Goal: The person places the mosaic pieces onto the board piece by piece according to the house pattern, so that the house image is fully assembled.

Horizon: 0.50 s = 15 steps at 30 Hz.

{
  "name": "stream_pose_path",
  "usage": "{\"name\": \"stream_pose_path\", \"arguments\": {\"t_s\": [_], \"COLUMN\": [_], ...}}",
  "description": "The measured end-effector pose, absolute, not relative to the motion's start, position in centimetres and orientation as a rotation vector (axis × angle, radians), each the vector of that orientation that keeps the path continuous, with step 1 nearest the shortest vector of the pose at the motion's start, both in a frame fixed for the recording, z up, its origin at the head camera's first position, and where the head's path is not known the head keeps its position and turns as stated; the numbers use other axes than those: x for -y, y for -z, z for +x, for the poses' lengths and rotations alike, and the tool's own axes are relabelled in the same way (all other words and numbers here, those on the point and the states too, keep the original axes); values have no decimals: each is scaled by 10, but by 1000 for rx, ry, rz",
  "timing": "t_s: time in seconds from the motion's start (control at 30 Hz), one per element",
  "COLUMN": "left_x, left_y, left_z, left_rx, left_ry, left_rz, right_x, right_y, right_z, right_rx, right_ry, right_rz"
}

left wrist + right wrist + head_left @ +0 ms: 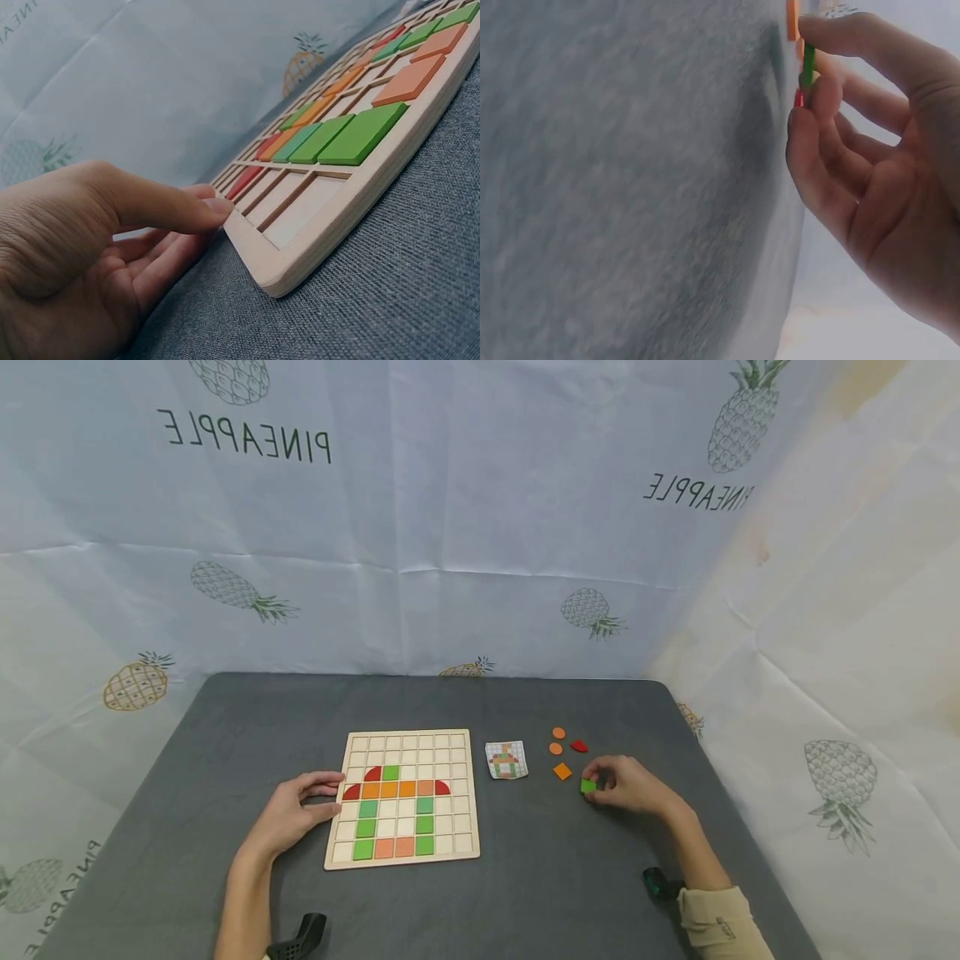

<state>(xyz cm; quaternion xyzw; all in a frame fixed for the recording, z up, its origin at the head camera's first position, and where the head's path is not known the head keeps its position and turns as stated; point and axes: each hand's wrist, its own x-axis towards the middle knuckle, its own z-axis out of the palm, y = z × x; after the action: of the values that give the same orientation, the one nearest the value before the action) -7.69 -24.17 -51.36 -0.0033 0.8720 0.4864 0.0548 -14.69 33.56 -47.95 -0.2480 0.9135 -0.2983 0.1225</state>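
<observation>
My left hand (pixel 288 814) rests at the left edge of a wooden grid board (pixel 401 862). In the left wrist view its thumb tip touches the board's rim, with the other fingers loosely bent beside the edge. Green, orange, salmon and dark red tiles fill some of the board's squares; bare cells surround them. Between thumb and fingertips, my right hand (pixel 628 783) pinches a green square tile (pixel 588 786), seen nearly edge-on in the right wrist view. Just left of that hand lie an orange square tile (pixel 562 771) and a red quarter-round tile (pixel 579 746).
A small pattern card (pixel 507 761) with a coloured grid figure lies right of the board. Beyond the orange square are two orange round tiles, one (pixel 558 733) behind the other (pixel 555 748). The grey table (pixel 555 893) meets a pineapple-print curtain (pixel 480 510) at its back.
</observation>
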Motion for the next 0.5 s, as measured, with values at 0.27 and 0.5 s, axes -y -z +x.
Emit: {"name": "stream_pose_path", "arguments": {"t_s": [0.27, 0.5], "left_x": [242, 241], "left_y": [514, 513], "left_z": [-76, -76], "left_rx": [-2666, -2658], "left_ry": [-1467, -1480], "left_rz": [-8, -2], "right_x": [-315, -289], "right_y": [469, 459], "right_z": [-148, -153], "right_rx": [-2701, -2707], "right_ry": [887, 942], "right_rz": [-737, -809]}}
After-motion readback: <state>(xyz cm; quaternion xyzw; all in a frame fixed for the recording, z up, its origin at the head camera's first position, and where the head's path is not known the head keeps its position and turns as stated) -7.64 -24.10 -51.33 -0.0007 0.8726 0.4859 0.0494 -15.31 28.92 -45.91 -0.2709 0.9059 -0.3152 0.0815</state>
